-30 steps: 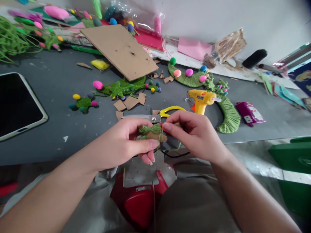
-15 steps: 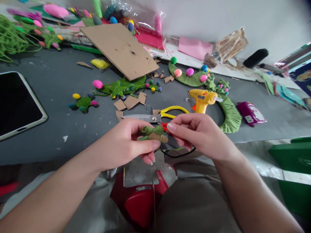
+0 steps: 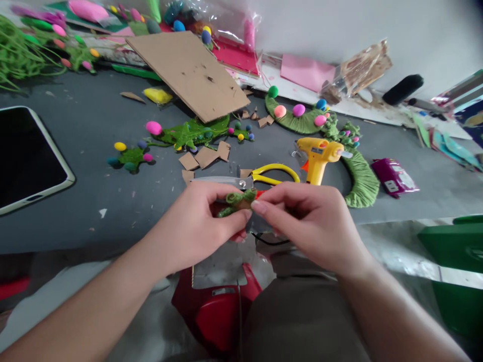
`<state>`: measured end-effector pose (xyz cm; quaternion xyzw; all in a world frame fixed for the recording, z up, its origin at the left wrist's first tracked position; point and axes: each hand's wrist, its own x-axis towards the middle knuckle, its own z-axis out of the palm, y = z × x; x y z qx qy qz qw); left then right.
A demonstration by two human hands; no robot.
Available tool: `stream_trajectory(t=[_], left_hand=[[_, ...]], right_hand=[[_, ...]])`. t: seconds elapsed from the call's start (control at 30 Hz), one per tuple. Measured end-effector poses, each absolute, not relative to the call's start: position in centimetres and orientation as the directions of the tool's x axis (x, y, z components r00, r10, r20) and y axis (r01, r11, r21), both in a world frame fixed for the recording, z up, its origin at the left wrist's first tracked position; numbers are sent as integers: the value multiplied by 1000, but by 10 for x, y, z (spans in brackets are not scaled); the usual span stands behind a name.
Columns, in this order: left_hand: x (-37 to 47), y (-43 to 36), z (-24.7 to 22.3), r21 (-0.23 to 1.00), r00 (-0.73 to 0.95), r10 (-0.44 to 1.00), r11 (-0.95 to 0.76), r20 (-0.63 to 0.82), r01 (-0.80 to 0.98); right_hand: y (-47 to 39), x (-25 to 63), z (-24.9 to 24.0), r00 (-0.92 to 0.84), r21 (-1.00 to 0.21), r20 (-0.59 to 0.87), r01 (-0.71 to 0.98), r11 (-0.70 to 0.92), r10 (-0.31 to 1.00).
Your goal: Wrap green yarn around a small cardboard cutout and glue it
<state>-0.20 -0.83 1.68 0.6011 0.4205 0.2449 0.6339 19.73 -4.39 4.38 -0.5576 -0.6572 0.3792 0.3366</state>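
A small cardboard piece (image 3: 246, 204), partly wrapped in green yarn, is pinched between the thumb and fingers of my left hand (image 3: 206, 213). Coils of yarn cover its upper and left points, while brown cardboard shows in the middle. My right hand (image 3: 305, 216) is closed, with thumb and fingertips pressed at the piece's right end. Its curled fingers hide whether a yarn strand is held there too. Just beyond my hands lie scissors with yellow handles (image 3: 277, 168). A yellow glue gun (image 3: 319, 153) stands behind my right hand.
Cardboard scraps (image 3: 207, 157), a large cardboard sheet (image 3: 192, 75) and green pieces with coloured balls (image 3: 131, 158) are on the grey table (image 3: 94, 110). A phone (image 3: 30, 156) lies left. A green yarn-wrapped ring (image 3: 364, 181) and a purple packet (image 3: 394, 177) are right.
My right hand has moved left, bringing its fingertips onto the cardboard piece's right end. The piece has tilted slightly in my left hand, and the view has shifted a little.
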Motion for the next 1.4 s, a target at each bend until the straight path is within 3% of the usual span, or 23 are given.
stream_trajectory(t=[0.13, 0.23, 0.37, 0.53, 0.7, 0.8, 0.93, 1.07, 1.2, 1.4], left_hand=[[2, -7, 22, 939, 508, 804, 344, -310, 28], [-1, -5, 21, 899, 546, 770, 433, -329, -69], [-5, -4, 18, 870, 558, 769, 468, -313, -158], [-6, -4, 16, 881, 503, 807, 443, -310, -168], [-6, -4, 15, 946, 436, 877, 289, -202, -145], [-5, -5, 14, 950, 384, 905, 264, -184, -167], [-3, -6, 14, 943, 321, 924, 277, -208, -185], [-1, -7, 16, 964, 278, 941, 233, -190, -130], [3, -8, 18, 988, 248, 961, 142, -124, -59], [3, -7, 15, 976, 255, 958, 171, -131, -138]], right_hand=[[-56, 188, 39, -269, -578, 301, 711, 399, 915], [-62, 187, 37, -363, -325, 429, 792, 516, 827], [-64, 189, 35, -404, -201, 483, 812, 547, 777], [-66, 189, 32, -371, -254, 516, 794, 552, 772], [-69, 185, 31, -358, -370, 498, 736, 567, 790], [-71, 181, 31, -228, -510, 472, 718, 474, 852], [-69, 178, 29, -35, -803, 227, 559, 207, 973], [-64, 178, 26, -41, -919, 77, 384, 87, 996], [-60, 180, 22, -82, -858, 181, 474, 198, 980], [-57, 187, 21, -249, -541, 408, 709, 452, 878]])
